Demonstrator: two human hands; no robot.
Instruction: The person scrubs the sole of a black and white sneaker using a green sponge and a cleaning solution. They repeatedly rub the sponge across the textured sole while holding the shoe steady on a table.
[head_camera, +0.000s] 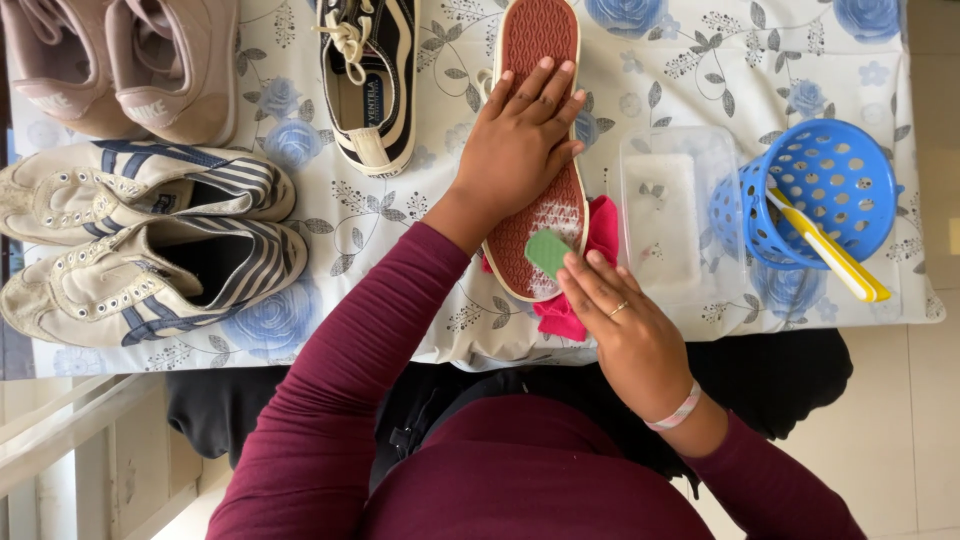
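A shoe lies sole-up in the middle of the table, its red-brown sole (535, 45) facing me. My left hand (518, 140) presses flat on the sole and holds it down. My right hand (620, 320) grips a small green scrub pad (547, 250) against the heel end of the sole, where white foam shows. A pink cloth (600, 232) lies under the shoe's heel.
A clear plastic tub (665, 215) stands right of the shoe. A blue perforated basket (835, 180) holds a yellow-handled brush (830, 250). At the left are two white striped sneakers (140, 235), a pink pair (120, 65) and a black striped shoe (370, 85), all on a floral tablecloth (700, 60).
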